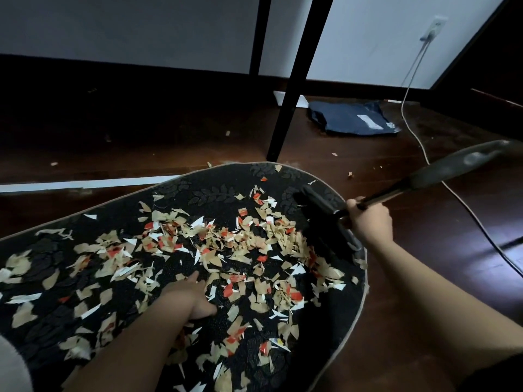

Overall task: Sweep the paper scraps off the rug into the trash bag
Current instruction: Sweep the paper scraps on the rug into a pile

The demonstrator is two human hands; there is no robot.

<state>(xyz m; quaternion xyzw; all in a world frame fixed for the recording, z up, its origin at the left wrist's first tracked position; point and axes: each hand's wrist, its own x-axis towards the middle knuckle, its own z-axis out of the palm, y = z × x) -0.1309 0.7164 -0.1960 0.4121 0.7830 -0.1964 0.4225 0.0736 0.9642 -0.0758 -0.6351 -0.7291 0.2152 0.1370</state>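
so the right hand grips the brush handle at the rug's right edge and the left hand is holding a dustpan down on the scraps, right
Not quite. The head view shows no dustpan: the left hand rests flat on the rug among the paper scraps, holding nothing. The rest stands: the right hand grips the brush by its handle at the rug's right edge.
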